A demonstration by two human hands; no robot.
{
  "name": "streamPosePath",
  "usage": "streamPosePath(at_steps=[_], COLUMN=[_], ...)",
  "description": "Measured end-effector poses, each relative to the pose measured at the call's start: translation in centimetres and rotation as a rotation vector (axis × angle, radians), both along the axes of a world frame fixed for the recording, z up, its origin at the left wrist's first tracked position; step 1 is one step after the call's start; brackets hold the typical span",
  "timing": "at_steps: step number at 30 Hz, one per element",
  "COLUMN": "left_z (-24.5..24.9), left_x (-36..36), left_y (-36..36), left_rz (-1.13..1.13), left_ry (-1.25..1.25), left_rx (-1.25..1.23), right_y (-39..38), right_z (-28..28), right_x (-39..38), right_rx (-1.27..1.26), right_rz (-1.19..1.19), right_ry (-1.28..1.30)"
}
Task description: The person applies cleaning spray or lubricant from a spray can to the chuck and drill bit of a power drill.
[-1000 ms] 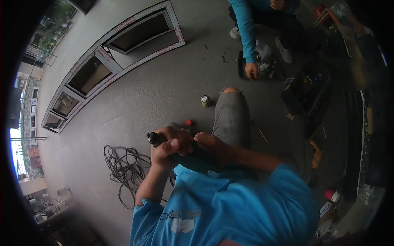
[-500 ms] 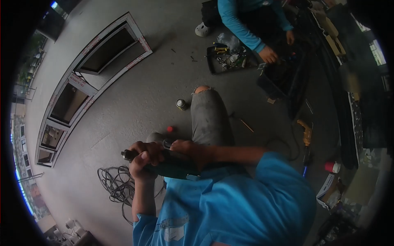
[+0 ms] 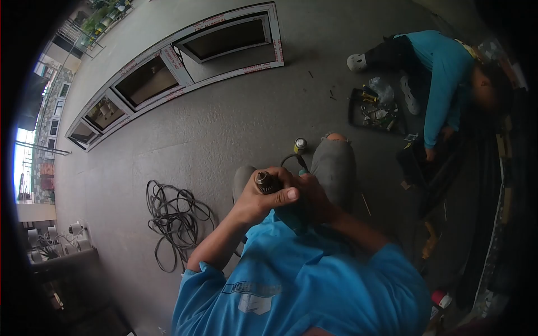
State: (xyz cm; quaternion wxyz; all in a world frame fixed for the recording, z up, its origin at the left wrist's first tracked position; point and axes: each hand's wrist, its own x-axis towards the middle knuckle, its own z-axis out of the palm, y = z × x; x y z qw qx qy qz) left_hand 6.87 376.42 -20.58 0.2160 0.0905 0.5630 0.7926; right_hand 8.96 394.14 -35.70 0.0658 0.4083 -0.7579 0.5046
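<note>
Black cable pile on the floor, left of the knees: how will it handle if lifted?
The cable pile is probably floppy: it lies in loose, uneven loops. Lifted at one point, it would likely trail and snag, since the loops overlap. Unlikely to roll.

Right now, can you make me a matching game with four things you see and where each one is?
Things:
1 drill
2 cable coil
3 spray can
4 tray of parts

Places:
A standing on the floor by the knee
B beside the other person
C gripped by the left hand and right hand
D heaped on the floor, by itself

Pairs: 1-C, 2-D, 3-A, 4-B.
</note>
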Motion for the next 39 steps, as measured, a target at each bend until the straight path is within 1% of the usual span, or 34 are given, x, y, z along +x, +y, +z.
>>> streamPosePath(at_steps=[2,4,5,7,8,10,17,20,22,23,25,29,31,32,34,39], left_z=[-0.1,-0.2,-0.2,0.0,-0.3,-1.0,-1.4,-1.3,-1.1,-1.4,-2.3,-2.6,-2.4,-2.5,-2.8,-2.3], left_x=[0.0,0.1,0.1,0.3,0.3,0.2,0.3,0.0,0.0,-0.1,-0.2,-0.3,-0.3,-0.3,-0.3,-0.3], left_y=[0.3,0.7,0.9,1.0,0.9,0.8,0.2,0.3,0.2,0.2,0.0,0.1,0.1,0.2,0.2,0.6], left_rz=[0.001,0.006,0.013,0.043,0.050,0.066,0.079,0.113,0.106,0.109,0.103,0.146,0.132,0.134,0.131,0.131], left_ry=[0.008,0.059,0.060,-0.025,-0.024,-0.019,-0.030,-0.087,-0.121,-0.122,-0.125,-0.147,-0.123,-0.121,-0.163,-0.130], left_rx=[0.009,-0.029,-0.024,-0.069,-0.064,0.000,-0.035,0.014,0.025,0.028,0.038,0.091,0.030,0.033,0.118,0.085], right_y=[0.4,0.6,0.7,0.5,0.4,0.1,0.1,-0.1,-0.2,0.0,0.5,0.5,0.2,0.3,0.3,0.2], right_z=[-1.0,-0.9,-0.8,1.3,1.9,2.7,0.8,-0.3,-0.7,-1.0,-1.1,0.2,1.4,1.9,2.6,2.8], right_x=[-0.4,-0.6,-0.6,-0.7,-0.7,-0.7,-0.2,0.3,0.4,0.4,0.3,-0.1,0.0,-0.1,0.1,0.1], right_rx=[0.108,0.215,0.220,0.077,0.080,-0.035,-0.004,0.060,-0.227,-0.224,0.000,0.004,0.054,0.057,0.133,0.077], right_rz=[-0.032,-0.070,-0.064,-0.209,-0.202,-0.203,-0.211,-0.252,-0.153,-0.151,-0.158,-0.123,-0.184,-0.181,-0.157,-0.176], right_ry=[0.002,0.001,0.003,0.230,0.232,0.281,0.213,0.237,0.011,0.010,0.026,-0.048,0.062,0.065,0.124,0.095])
